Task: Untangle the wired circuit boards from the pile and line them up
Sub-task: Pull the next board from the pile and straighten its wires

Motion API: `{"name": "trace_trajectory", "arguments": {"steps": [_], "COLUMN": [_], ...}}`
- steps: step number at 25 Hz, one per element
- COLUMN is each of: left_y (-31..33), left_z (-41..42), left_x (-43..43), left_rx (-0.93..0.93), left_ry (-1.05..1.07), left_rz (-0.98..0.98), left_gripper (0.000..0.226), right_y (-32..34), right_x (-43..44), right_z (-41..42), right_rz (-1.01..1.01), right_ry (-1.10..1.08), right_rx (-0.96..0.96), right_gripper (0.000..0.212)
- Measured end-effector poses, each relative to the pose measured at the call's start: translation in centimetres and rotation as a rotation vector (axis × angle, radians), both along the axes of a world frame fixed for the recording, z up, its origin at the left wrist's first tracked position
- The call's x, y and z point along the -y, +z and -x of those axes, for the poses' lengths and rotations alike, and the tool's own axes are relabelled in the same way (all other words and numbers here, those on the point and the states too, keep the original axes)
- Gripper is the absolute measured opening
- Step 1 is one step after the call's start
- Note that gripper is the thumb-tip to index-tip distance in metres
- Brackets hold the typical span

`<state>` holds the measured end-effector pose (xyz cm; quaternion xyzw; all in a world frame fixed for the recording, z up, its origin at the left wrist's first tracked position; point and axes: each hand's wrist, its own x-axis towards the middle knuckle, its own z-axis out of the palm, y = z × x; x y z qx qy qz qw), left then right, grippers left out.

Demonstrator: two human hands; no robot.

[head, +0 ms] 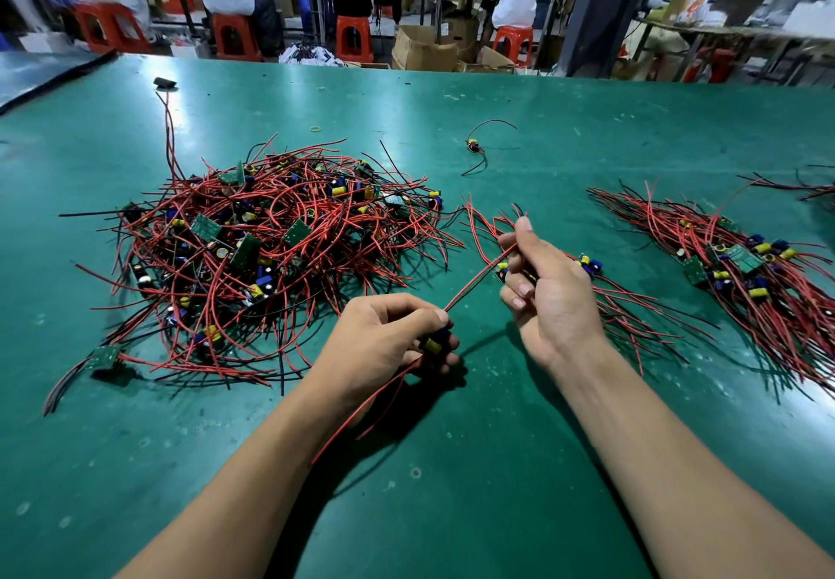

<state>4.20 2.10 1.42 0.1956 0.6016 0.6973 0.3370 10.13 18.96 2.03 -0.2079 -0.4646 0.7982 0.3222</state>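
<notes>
A tangled pile (253,253) of small green circuit boards with red and black wires lies on the left of the green table (497,465). My left hand (384,343) grips one board with a yellow capacitor (431,344); its red wires trail down past my wrist and up to the right. My right hand (546,289) pinches those stretched red and black wires (474,282) above a small group of boards (587,264) laid beside it. A larger lined-up bundle of boards (741,262) lies at the right.
A single wired board (473,145) lies alone toward the table's far middle, with a yellow rubber band (315,129) near it. A black part (165,82) on long red wires sits at the far left. People sit on orange stools beyond the far edge.
</notes>
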Motion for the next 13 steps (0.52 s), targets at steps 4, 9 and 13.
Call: {"name": "trace_trajectory", "arguments": {"steps": [4,9,13], "left_y": [-0.1,-0.2,-0.3], "left_z": [0.0,0.0,-0.1], "left_x": [-0.2,-0.2,-0.3], "left_rx": [-0.004,-0.015,-0.007], "left_ry": [0.049,0.056,0.019], "left_rz": [-0.027,-0.012,-0.008], "left_gripper": [0.014,0.015,0.013], "right_y": [-1.2,-1.0,-0.5], "right_x": [2.0,2.1,0.8], "right_z": [-0.6,-0.4,0.0], "right_rz": [-0.270,-0.227,-0.146], "right_ry": [0.398,0.424,0.270], "right_rx": [0.222,0.221,0.184], "right_gripper": [0.028,0.018,0.025]}}
